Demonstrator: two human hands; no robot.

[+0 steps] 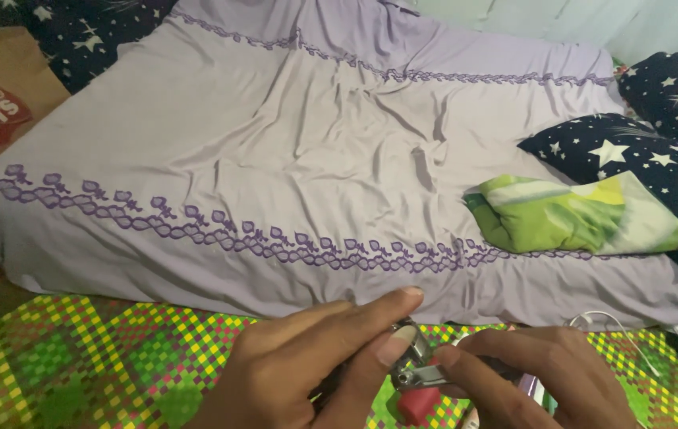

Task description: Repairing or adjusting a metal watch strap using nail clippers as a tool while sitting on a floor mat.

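**A lilac-sheeted mattress on a checked mat**

The mattress (pixel 291 151) wears a creased lilac sheet with a purple flowered border running along its near edge and another near its far edge. A folded green cloth (pixel 573 214) lies toward its right edge, touching a dark star-printed pillow (pixel 641 155). The mattress rests on a green, yellow and red checked mat (pixel 77 357), which runs along its near edge.
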